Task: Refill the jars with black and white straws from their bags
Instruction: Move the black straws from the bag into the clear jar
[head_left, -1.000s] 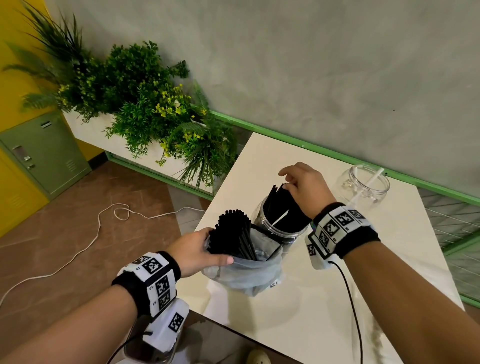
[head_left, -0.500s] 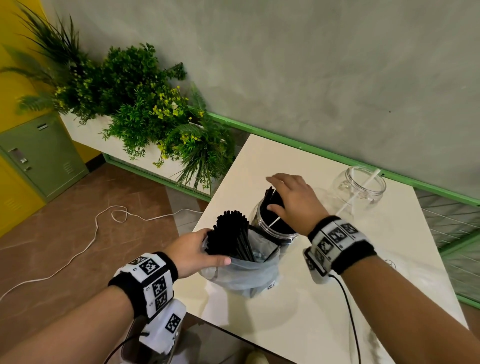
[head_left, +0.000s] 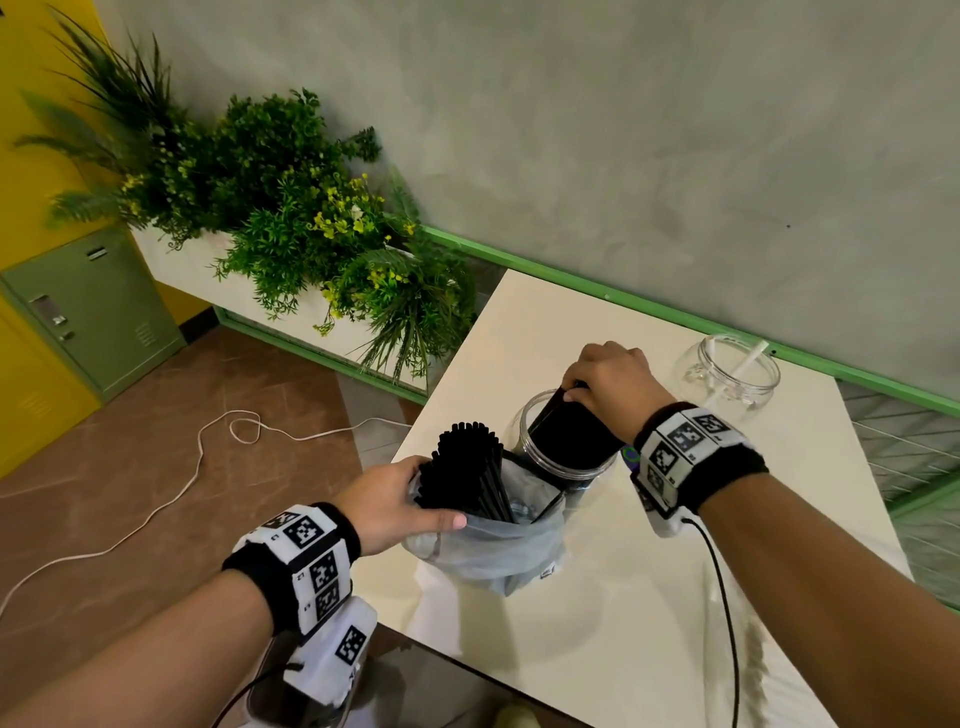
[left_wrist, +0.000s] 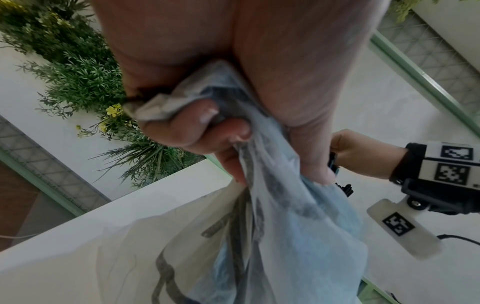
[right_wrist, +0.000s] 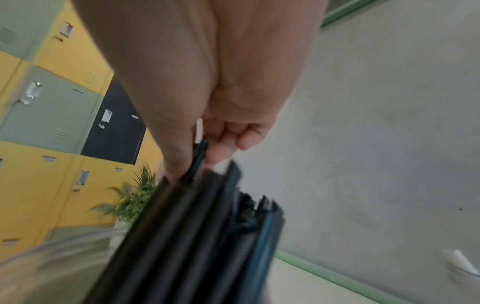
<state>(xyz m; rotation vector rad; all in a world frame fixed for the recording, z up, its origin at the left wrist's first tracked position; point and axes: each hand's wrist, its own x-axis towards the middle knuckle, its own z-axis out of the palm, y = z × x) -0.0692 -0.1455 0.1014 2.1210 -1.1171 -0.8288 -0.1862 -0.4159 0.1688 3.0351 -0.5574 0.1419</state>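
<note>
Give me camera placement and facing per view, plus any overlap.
Head: worn high, looks forward-down at table; both forearms, left hand holding bag, right hand at jar of black straws.
Left wrist: looks along palm; fingers bunch the bag.
Right wrist: looks along palm; fingers pinch black straws, blurred.
Shared: head and left wrist both show bag, right hand and plants.
</note>
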